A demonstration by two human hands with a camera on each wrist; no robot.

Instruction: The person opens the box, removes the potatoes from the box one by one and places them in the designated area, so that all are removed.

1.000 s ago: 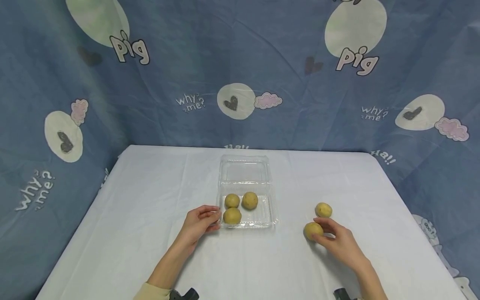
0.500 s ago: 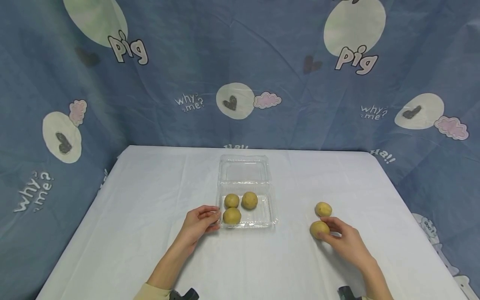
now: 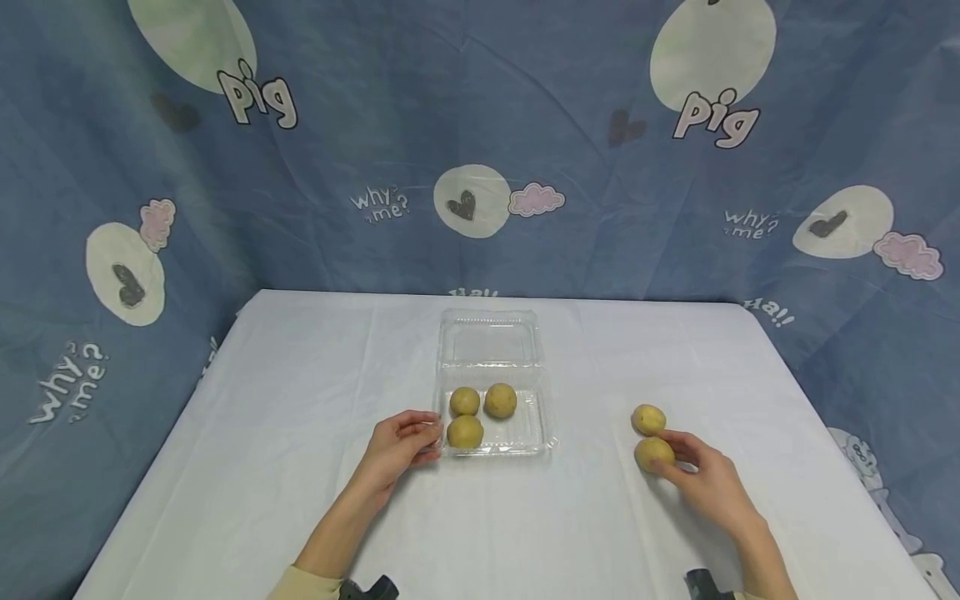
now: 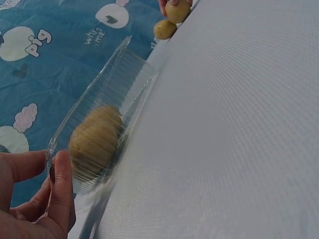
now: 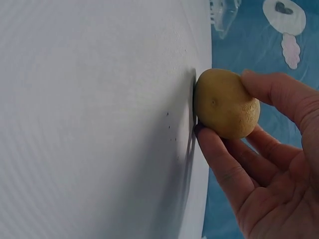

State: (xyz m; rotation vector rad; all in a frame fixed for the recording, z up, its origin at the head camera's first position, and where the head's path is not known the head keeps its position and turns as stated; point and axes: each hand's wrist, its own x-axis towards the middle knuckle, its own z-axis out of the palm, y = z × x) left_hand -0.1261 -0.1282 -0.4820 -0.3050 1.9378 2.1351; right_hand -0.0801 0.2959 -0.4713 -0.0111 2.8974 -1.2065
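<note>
My right hand [image 3: 708, 479] holds a potato [image 3: 652, 455] between thumb and fingers, low at the white cloth; the right wrist view shows the same potato [image 5: 219, 102] close to or on the surface. Just beyond it lies another potato [image 3: 648, 419]. Near the middle stands a clear plastic clamshell box [image 3: 529, 421] with its lid folded back. Three potatoes sit in its base: one back left [image 3: 465, 402], one back right [image 3: 500, 401], one front left [image 3: 465, 432]. With thumb and fingers, my left hand [image 3: 407, 442] pinches the box's left rim.
A white cloth [image 3: 300, 367] covers the table. Behind and beside it hangs a blue printed curtain [image 3: 337, 250]. Several small dark specks [image 5: 169, 127] lie on the cloth near the right hand.
My right hand has slid the potato to the right and slightly away from me, close to the other loose potato. The left hand and the box have stayed put.
</note>
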